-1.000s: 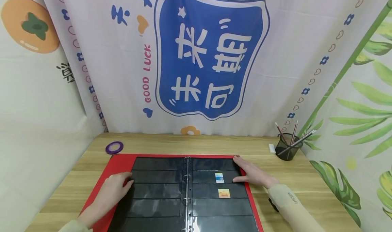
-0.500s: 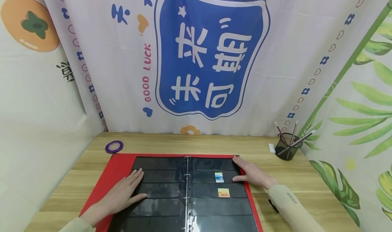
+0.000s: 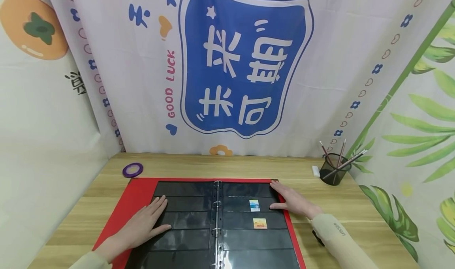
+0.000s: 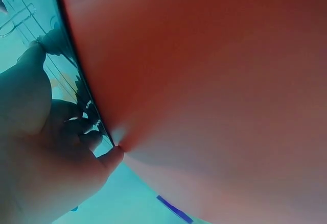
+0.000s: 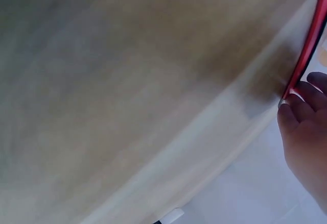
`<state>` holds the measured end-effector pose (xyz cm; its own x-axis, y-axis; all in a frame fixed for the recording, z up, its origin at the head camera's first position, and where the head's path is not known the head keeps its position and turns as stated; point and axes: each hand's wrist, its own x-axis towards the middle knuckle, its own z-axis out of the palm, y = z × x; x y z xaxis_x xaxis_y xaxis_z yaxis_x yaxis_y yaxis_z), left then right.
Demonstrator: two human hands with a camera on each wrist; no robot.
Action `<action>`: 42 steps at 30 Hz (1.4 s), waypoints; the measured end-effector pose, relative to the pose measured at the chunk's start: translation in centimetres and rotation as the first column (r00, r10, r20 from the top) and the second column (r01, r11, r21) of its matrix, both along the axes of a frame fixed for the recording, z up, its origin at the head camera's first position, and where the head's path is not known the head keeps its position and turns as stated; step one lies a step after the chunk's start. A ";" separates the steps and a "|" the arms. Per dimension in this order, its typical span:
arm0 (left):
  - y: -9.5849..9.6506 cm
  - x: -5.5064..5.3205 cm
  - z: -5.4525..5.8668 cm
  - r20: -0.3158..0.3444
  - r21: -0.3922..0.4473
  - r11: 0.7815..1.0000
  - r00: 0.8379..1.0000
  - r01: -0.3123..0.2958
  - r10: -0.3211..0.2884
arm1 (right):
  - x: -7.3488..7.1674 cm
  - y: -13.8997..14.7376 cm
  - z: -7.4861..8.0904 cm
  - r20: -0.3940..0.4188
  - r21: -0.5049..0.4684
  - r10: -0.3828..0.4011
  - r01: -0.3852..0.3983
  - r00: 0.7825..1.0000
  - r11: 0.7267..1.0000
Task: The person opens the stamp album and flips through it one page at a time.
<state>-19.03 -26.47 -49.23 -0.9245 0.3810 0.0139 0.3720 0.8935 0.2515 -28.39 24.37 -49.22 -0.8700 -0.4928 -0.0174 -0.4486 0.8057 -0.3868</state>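
Fingers (image 3: pixel 158 206) of the left hand (image 3: pixel 140 224) lay straight, thumb out to the side, over the outer edge of the left page; right hand (image 3: pixel 293 201) fingers were also extended and relaxed, at the upper right edge of the binder, thumb over the right page. Neither hand gripped anything. Behind hung a white cloth (image 3: pixel 142 83) with a blue shield print and "GOOD LUCK" lettering. Below it stood a wood-grain table (image 3: pixel 284 166). On the table, between both hands, the red binder (image 3: pixel 136 194) lay flat and open. Its black left page (image 3: pixel 188 221) and right page (image 3: pixel 249 240) were split into horizontal pocket rows, with a metal ring spine (image 3: pixel 216 242) between them. Black mesh cup (image 3: pixel 332 177) stood at the far right, pencils leaning in it. Purple ring (image 3: pixel 132 170) lay just beyond the binder's upper left corner. On the right page, an orange stamp (image 3: pixel 260 223) sat in the third row, a blue stamp (image 3: pixel 254 205) in the second. Small white block (image 3: pixel 315 172) lay just beside the cup.
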 end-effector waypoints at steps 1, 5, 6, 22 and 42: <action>0.0 0.0 0.0 -0.001 -0.001 1.000 1.000 0.001 -0.001 | 0.0 0.0 0.1 0.004 0.001 0.004 -0.004 1.000 1.000; 0.0 0.1 -0.2 -0.027 0.004 1.000 1.000 0.009 -0.009 | 0.0 0.1 0.2 0.035 -0.001 -0.005 0.005 0.999 1.000; 0.0 0.1 -0.3 -0.038 0.004 1.000 0.999 0.008 -0.008 | 0.0 0.1 0.2 0.042 0.002 -0.012 0.012 0.999 1.000; 0.3 0.4 0.3 0.015 -0.004 1.000 1.000 -0.012 0.012 | 0.1 -0.2 0.1 0.046 -0.033 -0.054 0.056 0.997 0.998; 0.3 0.5 0.4 0.012 0.004 1.000 1.000 -0.009 0.009 | 0.3 -0.5 0.6 -0.017 -0.054 -0.045 0.044 0.999 0.998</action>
<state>-18.50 -26.17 -48.87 -0.9278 0.3729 0.0049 0.3613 0.8955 0.2597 -28.09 23.89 -48.57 -0.8910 -0.4534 0.0246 -0.4203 0.8031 -0.4223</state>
